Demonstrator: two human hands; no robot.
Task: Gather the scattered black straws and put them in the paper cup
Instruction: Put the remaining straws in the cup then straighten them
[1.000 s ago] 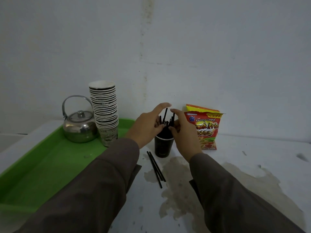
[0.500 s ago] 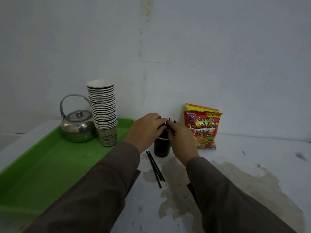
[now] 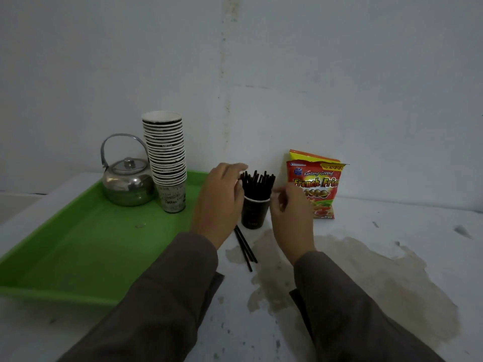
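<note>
A dark paper cup (image 3: 254,214) stands on the white table with several black straws (image 3: 257,184) upright in it. My left hand (image 3: 219,202) is just left of the cup, fingers loosely curved near the straw tops, holding nothing that I can see. My right hand (image 3: 291,212) is just right of the cup, fingers loosely bent and apart from the straws. A few more black straws (image 3: 245,248) lie flat on the table in front of the cup, between my wrists.
A green tray (image 3: 86,246) on the left carries a steel kettle (image 3: 126,182) and a tall stack of paper cups (image 3: 167,163). A red French fries snack bag (image 3: 317,188) leans on the wall right of the cup. A brownish stain (image 3: 352,278) marks the table.
Both hands were pressed together over the straw tops in the cup. Now they have drawn apart to either side, leaving the straws standing free.
</note>
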